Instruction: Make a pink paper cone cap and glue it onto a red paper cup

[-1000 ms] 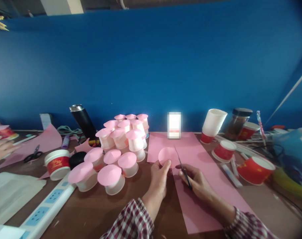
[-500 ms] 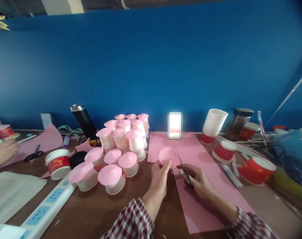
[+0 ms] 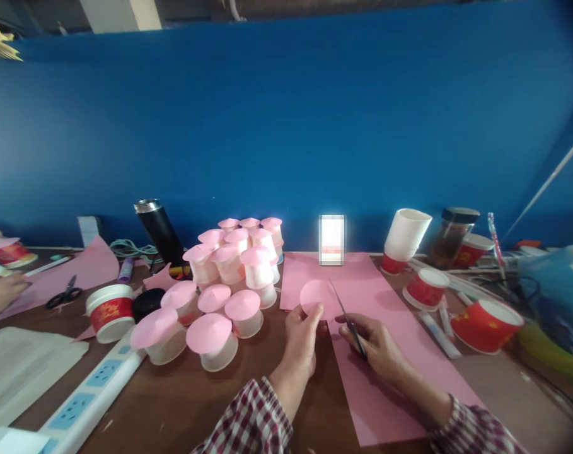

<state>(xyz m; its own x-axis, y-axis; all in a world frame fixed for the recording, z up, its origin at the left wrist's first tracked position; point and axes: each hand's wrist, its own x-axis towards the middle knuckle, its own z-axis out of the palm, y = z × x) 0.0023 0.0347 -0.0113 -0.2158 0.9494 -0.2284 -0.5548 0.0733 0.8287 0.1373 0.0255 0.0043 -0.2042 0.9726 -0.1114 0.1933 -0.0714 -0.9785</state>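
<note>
1. the tabletop point(image 3: 182, 403) carries a long pink sheet point(image 3: 381, 378) whose long axis runs away from the person, under the right hand.
2. the left hand point(image 3: 301, 337) pinches a pink paper circle point(image 3: 316, 296) at its near edge, held just ahead.
3. the right hand point(image 3: 374, 343) is closed around scissors point(image 3: 347, 318), blades pointing up-left, tip touching the circle's right edge.
</note>
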